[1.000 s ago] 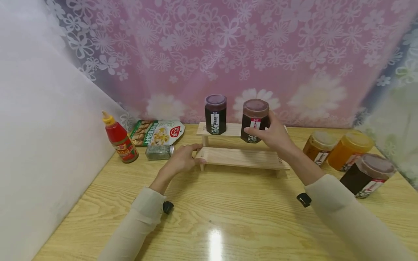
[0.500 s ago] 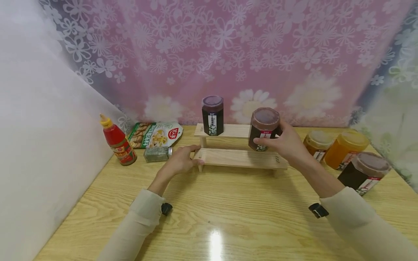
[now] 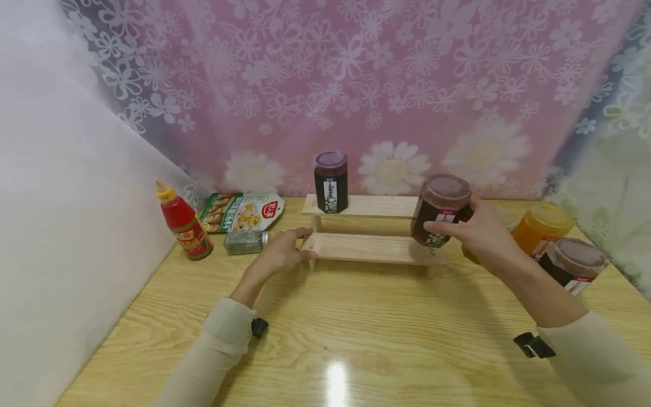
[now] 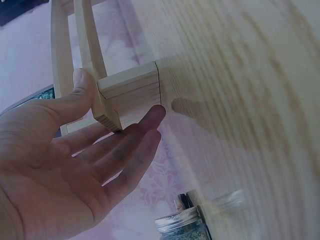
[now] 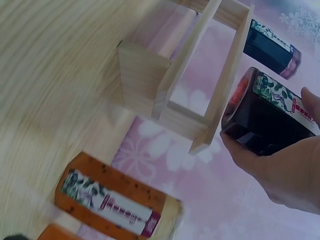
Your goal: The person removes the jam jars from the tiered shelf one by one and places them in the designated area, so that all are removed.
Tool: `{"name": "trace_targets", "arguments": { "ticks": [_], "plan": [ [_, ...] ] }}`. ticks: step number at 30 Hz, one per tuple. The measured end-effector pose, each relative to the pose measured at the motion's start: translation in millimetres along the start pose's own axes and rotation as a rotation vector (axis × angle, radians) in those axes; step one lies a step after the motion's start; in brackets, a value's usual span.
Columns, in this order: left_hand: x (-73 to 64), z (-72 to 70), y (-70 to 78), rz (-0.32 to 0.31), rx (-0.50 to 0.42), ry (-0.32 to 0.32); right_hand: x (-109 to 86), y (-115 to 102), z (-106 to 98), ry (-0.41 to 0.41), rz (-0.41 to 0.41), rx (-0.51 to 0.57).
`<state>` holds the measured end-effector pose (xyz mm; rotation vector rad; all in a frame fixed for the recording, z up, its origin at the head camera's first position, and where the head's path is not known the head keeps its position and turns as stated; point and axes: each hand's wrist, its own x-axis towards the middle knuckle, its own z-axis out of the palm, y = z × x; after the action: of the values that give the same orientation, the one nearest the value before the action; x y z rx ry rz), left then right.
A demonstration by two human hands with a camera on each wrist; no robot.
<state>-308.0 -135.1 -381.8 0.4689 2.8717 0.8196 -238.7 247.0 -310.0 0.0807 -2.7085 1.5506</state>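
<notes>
My right hand [image 3: 480, 234] grips a dark eight-sided jar [image 3: 441, 195] with a label, held over the right end of a two-step wooden rack [image 3: 371, 247]. In the right wrist view that jar [image 5: 265, 117] is close beside the rack's upper board, with thumb and fingers on either side of it. A second dark jar [image 3: 330, 186] stands upright on the upper step, toward its left end. My left hand [image 3: 280, 250] holds the rack's left end. The left wrist view shows the thumb on the edge of its board [image 4: 92, 55] and the fingers along the end.
On the right stand an orange jar [image 3: 544, 226], another dark jar [image 3: 574, 261] and a brown-orange jar [image 5: 115, 200] partly behind my right hand. On the left are a red sauce bottle [image 3: 185, 226], a seasoning pouch [image 3: 249, 212] and a glass spice jar [image 3: 245, 242] lying down.
My right hand has carried the dark jar to the right and slightly nearer, from over the upper step to the rack's right end. My left hand stays on the rack.
</notes>
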Motion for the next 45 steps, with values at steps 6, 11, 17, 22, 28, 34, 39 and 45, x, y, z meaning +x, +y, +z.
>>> {"name": "trace_targets", "arguments": {
  "ticks": [6,11,17,22,28,34,39,45],
  "plan": [
    [-0.8,0.9,0.0,-0.006,-0.009,-0.002,-11.8,11,-8,0.015,0.036,-0.006],
    [-1.7,3.4,-0.6,-0.001,-0.01,-0.003,-20.5,25,-16,0.004,0.117,0.016],
    [-2.9,3.5,-0.4,-0.009,-0.01,0.001,-29.7,43,-26,-0.012,0.141,-0.005],
    [-3.1,2.6,-0.6,-0.009,-0.002,0.006,-36.2,58,-33,-0.039,0.17,-0.057],
    [-1.7,4.7,-2.3,-0.005,-0.011,0.001,-44.5,76,-39,-0.069,0.228,-0.114],
    [-1.5,5.4,-1.9,-0.002,-0.013,0.001,-49.3,89,-44,-0.064,0.241,-0.194],
    [-1.2,3.6,-0.8,0.009,-0.008,0.003,-49.7,95,-49,-0.072,0.268,-0.257],
    [-0.7,1.1,0.2,0.018,0.002,0.014,-48.1,102,-53,-0.09,0.282,-0.244]
  ]
}}
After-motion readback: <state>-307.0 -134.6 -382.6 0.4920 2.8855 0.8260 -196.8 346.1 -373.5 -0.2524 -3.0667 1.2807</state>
